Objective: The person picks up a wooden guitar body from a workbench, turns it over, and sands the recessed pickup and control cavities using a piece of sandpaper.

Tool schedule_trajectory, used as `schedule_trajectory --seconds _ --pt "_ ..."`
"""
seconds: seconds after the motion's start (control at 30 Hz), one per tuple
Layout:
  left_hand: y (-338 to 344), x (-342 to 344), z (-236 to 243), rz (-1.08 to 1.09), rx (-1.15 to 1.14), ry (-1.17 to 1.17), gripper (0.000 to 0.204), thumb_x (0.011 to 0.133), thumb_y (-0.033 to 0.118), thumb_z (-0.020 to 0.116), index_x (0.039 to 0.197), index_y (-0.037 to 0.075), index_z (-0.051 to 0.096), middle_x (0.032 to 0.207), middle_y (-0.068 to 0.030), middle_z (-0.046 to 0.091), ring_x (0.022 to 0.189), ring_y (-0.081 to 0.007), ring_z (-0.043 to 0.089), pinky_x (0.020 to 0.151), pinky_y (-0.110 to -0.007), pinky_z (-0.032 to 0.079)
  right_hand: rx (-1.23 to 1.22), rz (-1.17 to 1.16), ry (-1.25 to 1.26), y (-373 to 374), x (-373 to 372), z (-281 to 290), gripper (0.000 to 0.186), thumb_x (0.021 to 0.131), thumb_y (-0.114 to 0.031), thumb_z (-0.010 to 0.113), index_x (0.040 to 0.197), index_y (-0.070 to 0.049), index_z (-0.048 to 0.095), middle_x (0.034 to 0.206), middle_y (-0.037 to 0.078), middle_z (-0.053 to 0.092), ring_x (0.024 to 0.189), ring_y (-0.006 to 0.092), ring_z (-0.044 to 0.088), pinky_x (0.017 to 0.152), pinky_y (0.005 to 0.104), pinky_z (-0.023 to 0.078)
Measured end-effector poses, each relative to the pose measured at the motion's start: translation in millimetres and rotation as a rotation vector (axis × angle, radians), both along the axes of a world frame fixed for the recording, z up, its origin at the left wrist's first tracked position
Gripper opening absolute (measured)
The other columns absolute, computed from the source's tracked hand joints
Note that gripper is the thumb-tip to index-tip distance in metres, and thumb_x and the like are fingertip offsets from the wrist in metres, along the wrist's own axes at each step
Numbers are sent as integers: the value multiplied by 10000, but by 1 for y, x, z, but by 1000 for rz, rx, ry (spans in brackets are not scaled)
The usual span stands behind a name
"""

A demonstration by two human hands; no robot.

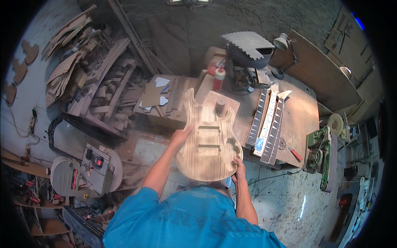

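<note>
An unfinished electric guitar body (206,159) in pale, striped wood is held up in front of me, its horns pointing away. Two rectangular recesses and a larger cavity at the lower right are cut into it. My left hand (180,137) grips its left edge at the waist, fingers partly hidden beneath. On the lower right edge, my right hand (239,168) clasps the rim with its thumb on top near the cavity. Just beyond the body, a brown upright cylinder (220,104) stands on a board, partly covered by the right horn.
On the right bench (298,118) lie guitar necks (271,128) with triangular inlays and a red-handled tool (295,154). A red bottle (218,78) stands behind the body. A green belt sander (319,153) is at right; wood offcuts (115,89) fill a rack at left.
</note>
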State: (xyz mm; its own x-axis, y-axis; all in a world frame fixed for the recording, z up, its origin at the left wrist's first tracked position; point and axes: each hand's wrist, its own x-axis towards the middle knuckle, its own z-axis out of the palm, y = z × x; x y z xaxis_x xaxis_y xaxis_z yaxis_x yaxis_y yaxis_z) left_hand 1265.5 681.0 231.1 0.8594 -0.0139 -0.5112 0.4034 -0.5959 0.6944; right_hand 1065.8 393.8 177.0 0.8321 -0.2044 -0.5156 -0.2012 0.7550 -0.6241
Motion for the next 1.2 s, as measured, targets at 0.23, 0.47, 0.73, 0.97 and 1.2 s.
schedule_trajectory --seconds 0.23,0.47,0.73,0.97,1.2 --pt "-1 -7 6 -29 28 20 874 855 806 524 1249 50 719 1264 -222 691 1242 -379 621 1069 -430 447 25 -1 -31 2 -10 -3 502 943 -217 630 1374 17 520 1284 167 645 1136 290 666 996 421 553" --pt "7 -3 -2 -63 6 -22 894 859 794 530 1210 -6 721 1233 -233 700 1211 -378 640 1042 -441 461 23 -38 -22 19 -19 -8 523 949 -214 619 1399 22 496 1309 173 631 1164 305 650 999 428 548" --pt "7 -32 -11 -64 -84 -76 871 917 750 499 1236 -37 695 1250 -233 692 1206 -327 647 1042 -409 460 -171 -43 -94 20 -65 20 495 921 -187 658 1351 33 552 1233 140 670 1113 239 657 986 381 529" --pt "-16 -72 -5 479 -1374 -274 661 1019 644 445 1351 82 549 1183 -84 644 1188 -285 583 1036 -443 470 -1066 256 -306 54 -119 184 564 804 -130 797 1339 -67 633 1273 112 693 1180 258 650 1035 379 486" --pt "-12 -73 46 -315 -2267 -625 381 1034 424 522 1194 82 576 1064 -79 642 1088 -246 573 1110 -461 351 -1919 409 -622 108 -140 203 537 758 -85 749 1272 -233 709 1368 29 658 1309 310 580 1126 526 412"
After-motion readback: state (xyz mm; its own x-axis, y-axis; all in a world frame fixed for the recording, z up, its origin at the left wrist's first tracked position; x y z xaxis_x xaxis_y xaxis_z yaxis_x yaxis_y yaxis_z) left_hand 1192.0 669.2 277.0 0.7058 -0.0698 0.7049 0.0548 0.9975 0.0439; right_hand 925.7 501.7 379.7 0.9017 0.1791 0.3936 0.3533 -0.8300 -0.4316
